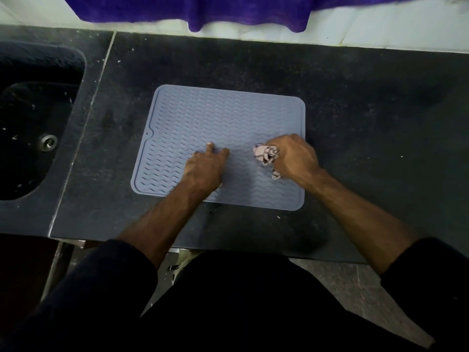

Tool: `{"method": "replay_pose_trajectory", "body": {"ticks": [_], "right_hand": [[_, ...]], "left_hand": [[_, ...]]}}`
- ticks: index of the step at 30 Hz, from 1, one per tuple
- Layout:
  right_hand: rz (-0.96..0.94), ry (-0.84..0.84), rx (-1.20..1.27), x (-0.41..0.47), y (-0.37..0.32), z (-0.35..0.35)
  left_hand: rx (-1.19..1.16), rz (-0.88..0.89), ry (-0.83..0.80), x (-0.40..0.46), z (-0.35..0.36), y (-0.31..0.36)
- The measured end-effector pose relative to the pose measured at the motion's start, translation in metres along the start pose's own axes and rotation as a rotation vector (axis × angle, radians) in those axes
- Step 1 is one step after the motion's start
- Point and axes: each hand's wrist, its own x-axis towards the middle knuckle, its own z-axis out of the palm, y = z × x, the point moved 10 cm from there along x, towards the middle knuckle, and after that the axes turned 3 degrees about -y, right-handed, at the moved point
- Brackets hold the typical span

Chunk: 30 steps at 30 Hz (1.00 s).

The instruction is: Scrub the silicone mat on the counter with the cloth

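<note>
A grey-blue silicone mat (203, 118) with a wavy ribbed surface lies flat on the dark stone counter (368, 118). My right hand (294, 156) grips a bunched pink and white patterned cloth (265, 154) and holds it down on the mat's near right part. A tail of the cloth sticks out under the wrist. My left hand (205, 166) presses on the mat's near middle, fingers pointing away from me, fingertips touching the ribs.
A dark sink (33, 118) with a metal drain (48, 142) is sunk into the counter at the left. A purple cloth (193, 11) hangs over the white wall behind. The counter's front edge runs just below the mat.
</note>
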Motion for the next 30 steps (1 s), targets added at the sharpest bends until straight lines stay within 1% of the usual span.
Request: {"method": "replay_pose_trajectory", "body": {"ticks": [3, 5, 7, 9, 11, 13, 17, 19, 21, 23, 27, 30], "right_hand": [[0.057, -0.022, -0.030, -0.006, 0.021, -0.008], [0.046, -0.019, -0.005, -0.005, 0.017, -0.012], [-0.017, -0.008, 0.054, 0.000, -0.003, -0.012], [-0.081, -0.034, 0.084, 0.006, -0.030, -0.004], [-0.084, -0.077, 0.075, 0.009, -0.045, 0.009], [-0.046, -0.068, 0.064, 0.011, -0.041, 0.013], [0.067, -0.004, 0.013, 0.004, -0.007, 0.001], [0.125, 0.003, 0.006, -0.001, 0.010, -0.005], [0.145, -0.003, 0.014, -0.004, 0.019, -0.009], [0.112, 0.010, 0.031, -0.002, 0.013, -0.012], [-0.037, 0.014, 0.041, 0.009, -0.030, -0.007], [-0.027, -0.006, -0.009, 0.011, -0.036, 0.002]], "left_hand": [[-0.011, 0.002, 0.002, -0.001, 0.001, 0.000], [-0.007, 0.001, 0.000, -0.001, 0.001, 0.001], [0.000, -0.005, 0.000, 0.000, 0.000, 0.001], [-0.006, -0.010, 0.001, 0.001, -0.001, 0.002], [-0.006, -0.011, -0.009, 0.002, 0.000, 0.001], [-0.005, -0.015, -0.014, 0.002, 0.002, 0.000], [-0.021, -0.019, -0.006, -0.001, 0.003, -0.002], [-0.028, -0.013, -0.012, -0.003, 0.002, -0.001], [-0.029, -0.011, -0.011, -0.004, 0.001, -0.001], [-0.024, -0.009, -0.012, -0.005, 0.000, 0.000], [-0.004, -0.025, -0.018, -0.003, -0.003, 0.002], [-0.012, -0.028, -0.035, -0.001, 0.000, 0.000]]}}
